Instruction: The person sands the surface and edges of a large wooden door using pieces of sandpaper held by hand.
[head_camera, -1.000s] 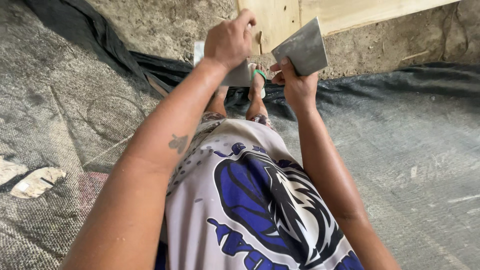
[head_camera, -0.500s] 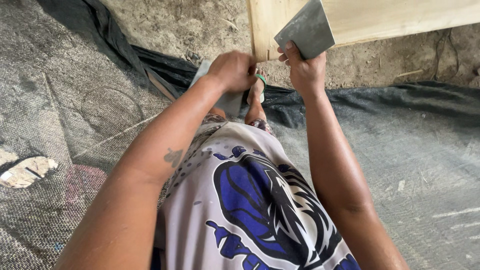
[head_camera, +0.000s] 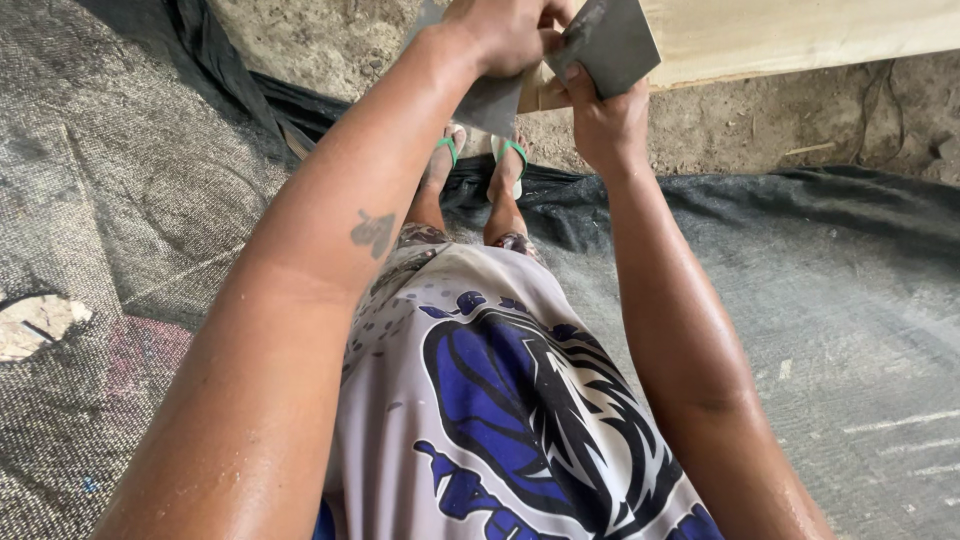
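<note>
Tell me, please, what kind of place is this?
Probably a rough work site or workshop: bare dirt ground, a pale plywood board lying on it, and worn grey fabric sheeting spread over the ground.

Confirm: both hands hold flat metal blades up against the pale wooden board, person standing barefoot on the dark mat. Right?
Not quite. The head view shows green-strapped flip-flops on the feet, not bare feet. The rest holds: the left hand and the right hand each hold a flat metal blade up by the pale wooden board, and the person stands on the dark mat.
</note>
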